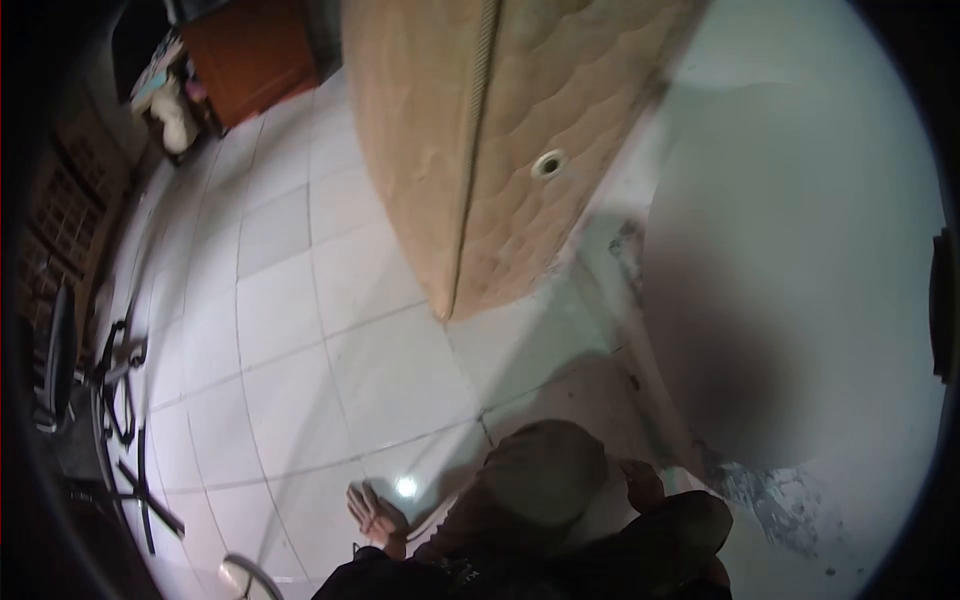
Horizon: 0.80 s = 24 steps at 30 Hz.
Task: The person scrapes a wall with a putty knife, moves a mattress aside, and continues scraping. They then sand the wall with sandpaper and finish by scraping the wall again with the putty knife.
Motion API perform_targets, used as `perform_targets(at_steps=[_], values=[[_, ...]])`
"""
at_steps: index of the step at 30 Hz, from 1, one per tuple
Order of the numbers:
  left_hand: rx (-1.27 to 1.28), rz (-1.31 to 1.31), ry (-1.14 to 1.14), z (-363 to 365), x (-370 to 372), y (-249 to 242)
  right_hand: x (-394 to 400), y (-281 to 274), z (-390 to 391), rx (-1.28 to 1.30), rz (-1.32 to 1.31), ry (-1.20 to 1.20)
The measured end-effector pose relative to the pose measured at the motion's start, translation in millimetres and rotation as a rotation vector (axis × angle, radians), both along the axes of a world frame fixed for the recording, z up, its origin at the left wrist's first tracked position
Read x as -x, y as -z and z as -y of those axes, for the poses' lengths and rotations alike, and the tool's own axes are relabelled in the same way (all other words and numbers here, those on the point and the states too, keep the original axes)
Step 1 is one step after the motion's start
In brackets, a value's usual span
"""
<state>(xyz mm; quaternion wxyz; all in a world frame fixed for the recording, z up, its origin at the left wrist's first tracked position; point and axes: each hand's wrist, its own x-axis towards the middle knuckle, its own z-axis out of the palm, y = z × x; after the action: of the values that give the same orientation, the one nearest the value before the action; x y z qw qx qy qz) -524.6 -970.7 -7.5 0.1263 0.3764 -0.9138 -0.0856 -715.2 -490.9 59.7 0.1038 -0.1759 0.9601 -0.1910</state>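
Mattress [480, 130] leans upright against the wall [800, 200], well apart from me; I judge it heavy, floppy, best gripped by its edges. My left hand [372, 515] hangs open, empty; right hand [642, 485] loosely curled, empty.

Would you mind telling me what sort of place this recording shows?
Probably a room in a home, perhaps a bedroom. A quilted mattress stands on edge against the pale wall, the floor is white tile, and an orange wooden cabinet sits in the far corner.
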Motion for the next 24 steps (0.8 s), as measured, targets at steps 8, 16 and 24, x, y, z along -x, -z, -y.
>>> perform_targets(at_steps=[8,16,24], values=[[0.254,-0.087,0.246,23,74,42,-23,41,3,0.571,0.001,0.833],[-0.01,0.003,0.822,-61,245,85,-58,39,-14,1.651,-0.06,1.164],[-0.275,0.086,1.627,-262,296,-19,-110,-121,-29,0.88,-0.529,1.266]])
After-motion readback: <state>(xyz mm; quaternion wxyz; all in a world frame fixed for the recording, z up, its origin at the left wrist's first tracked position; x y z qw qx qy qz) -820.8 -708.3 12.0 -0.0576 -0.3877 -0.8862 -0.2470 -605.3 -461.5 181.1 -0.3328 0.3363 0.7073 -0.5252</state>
